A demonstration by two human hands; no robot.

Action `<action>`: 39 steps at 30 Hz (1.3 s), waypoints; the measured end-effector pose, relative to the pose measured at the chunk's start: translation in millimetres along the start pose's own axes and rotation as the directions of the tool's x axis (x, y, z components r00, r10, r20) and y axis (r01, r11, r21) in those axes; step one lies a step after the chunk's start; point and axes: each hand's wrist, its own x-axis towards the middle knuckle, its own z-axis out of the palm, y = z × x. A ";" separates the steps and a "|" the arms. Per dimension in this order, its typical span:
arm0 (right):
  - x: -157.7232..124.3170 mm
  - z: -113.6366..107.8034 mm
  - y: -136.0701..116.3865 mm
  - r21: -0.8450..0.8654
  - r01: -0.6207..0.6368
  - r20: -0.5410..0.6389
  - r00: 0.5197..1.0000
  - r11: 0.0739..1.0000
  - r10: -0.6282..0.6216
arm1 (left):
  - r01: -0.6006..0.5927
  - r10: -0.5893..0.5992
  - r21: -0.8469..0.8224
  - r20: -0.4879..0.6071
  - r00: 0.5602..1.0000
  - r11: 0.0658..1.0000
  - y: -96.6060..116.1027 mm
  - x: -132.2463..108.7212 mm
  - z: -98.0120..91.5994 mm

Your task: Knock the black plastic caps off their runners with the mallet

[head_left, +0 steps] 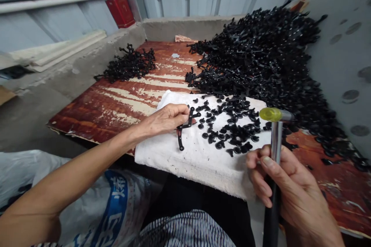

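Observation:
My left hand [169, 117] is closed on a thin, black jointed plastic part [180, 139] with round ends, over the left side of a white cloth [162, 158]. My right hand [285, 177] grips a hammer [276, 142] upright by its black handle and metal shaft; its yellow-green tip points left. Between the hands, many small black knob-like pieces [222, 137] with round flat bases lie scattered on the cloth.
A large heap of black plastic parts [261, 54] covers the table's right rear. A smaller pile [130, 63] sits at the left rear of the worn red-brown table [87, 100]. A red box [120, 11] rests on the ledge; a printed plastic sack [116, 208] is at lower left.

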 end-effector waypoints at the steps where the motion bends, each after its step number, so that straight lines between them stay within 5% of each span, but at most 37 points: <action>1: 0.7 -1.1 0.5 -0.003 0.005 0.005 1.000 1.000 -0.005 | 0.004 -0.004 0.018 0.006 1.000 1.000 -0.9 -2.8 -1.4; 6: 2.0 -1.2 0.5 -0.011 0.005 -0.006 1.000 1.000 -0.005 | 0.051 -0.049 0.108 -0.019 0.999 0.993 0.5 -8.7 -0.1; 15: 2.6 -3.6 2.3 -0.016 0.009 -0.006 1.000 1.000 -0.009 | 0.356 -0.363 -0.112 -0.042 0.931 0.928 10.2 -10.3 8.1; 21: 3.4 -1.6 1.1 -0.032 0.013 -0.008 1.000 0.999 -0.013 | 0.375 -0.388 -0.258 0.003 0.922 0.890 2.5 -8.2 9.1; 39: 2.1 -1.7 0.8 -0.017 -0.002 -0.021 1.000 1.000 0.001 | 0.366 -0.379 -0.263 0.000 0.925 0.893 0.7 -6.8 10.6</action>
